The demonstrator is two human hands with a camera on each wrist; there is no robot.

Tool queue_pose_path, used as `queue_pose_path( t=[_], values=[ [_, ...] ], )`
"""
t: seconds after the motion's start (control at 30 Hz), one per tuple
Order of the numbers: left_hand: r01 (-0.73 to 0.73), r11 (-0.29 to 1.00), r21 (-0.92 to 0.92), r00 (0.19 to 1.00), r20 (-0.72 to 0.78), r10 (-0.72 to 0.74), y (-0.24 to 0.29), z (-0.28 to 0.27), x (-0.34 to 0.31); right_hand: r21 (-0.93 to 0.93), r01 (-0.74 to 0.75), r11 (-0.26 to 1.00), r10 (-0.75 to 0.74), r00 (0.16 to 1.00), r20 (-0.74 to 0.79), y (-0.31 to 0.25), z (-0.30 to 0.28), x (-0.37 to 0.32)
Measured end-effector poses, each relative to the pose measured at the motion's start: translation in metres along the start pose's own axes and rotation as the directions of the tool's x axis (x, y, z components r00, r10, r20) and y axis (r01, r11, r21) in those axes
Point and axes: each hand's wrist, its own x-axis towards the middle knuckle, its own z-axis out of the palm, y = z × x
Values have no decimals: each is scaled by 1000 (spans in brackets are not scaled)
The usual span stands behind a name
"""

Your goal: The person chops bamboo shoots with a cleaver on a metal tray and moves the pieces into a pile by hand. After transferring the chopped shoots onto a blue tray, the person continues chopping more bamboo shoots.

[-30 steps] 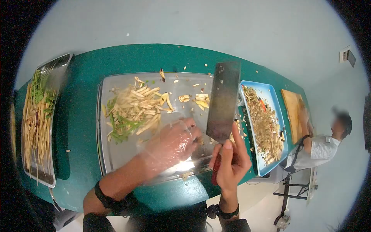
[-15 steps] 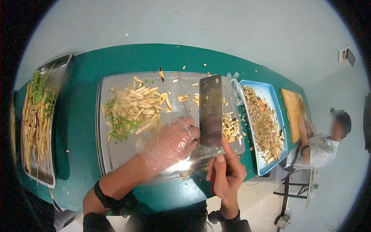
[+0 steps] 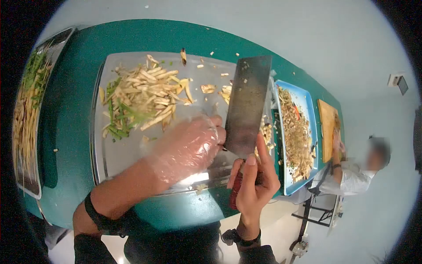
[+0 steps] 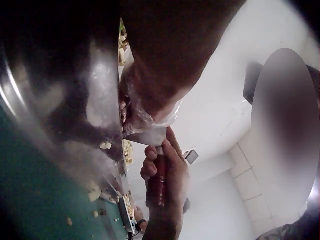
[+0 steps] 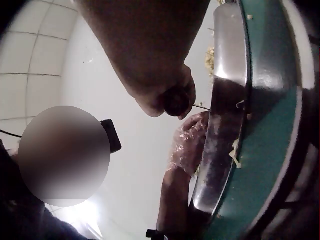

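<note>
In the head view my right hand point(image 3: 257, 182) grips the red handle point(image 3: 236, 191) of a cleaver, its index finger along the wide blade point(image 3: 248, 101). The blade stands over the metal tray point(image 3: 125, 160), just right of my left hand point(image 3: 189, 147). That hand wears a clear plastic glove, its fingers curled down on small vegetable pieces that they mostly hide. Pale vegetable strips point(image 3: 151, 88) and green pieces point(image 3: 118, 125) lie at the tray's left. The left wrist view shows the red handle point(image 4: 159, 185) in my right hand point(image 4: 172, 180); the gloved hand point(image 5: 189, 150) shows in the right wrist view.
A blue tray point(image 3: 286, 187) of chopped pieces stands to the right, with a wooden board point(image 3: 326, 127) beyond it and a person in white point(image 3: 351, 178). At the far left is a long metal tray point(image 3: 37, 191) of strips and greens. Scraps lie on the green table point(image 3: 176, 35).
The cleaver came down and left beside my left hand, and now stands higher and tilted again. The head view has shifted, moving the trays up and left in it.
</note>
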Motion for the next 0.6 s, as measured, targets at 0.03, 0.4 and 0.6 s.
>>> queue_pose_path(
  t=[0.03,0.4,0.6],
  values=[
    [39,999,-17,998,56,-38,1,-3,1,6,13,1000,-13,1000,11,2,4,5],
    [49,997,-67,999,-16,-50,-4,3,-10,47,122,991,-117,988,-106,6,11,16],
    [36,997,-72,999,-4,-36,-9,0,-2,42,70,997,-66,994,-92,-2,-11,-13]
  ],
)
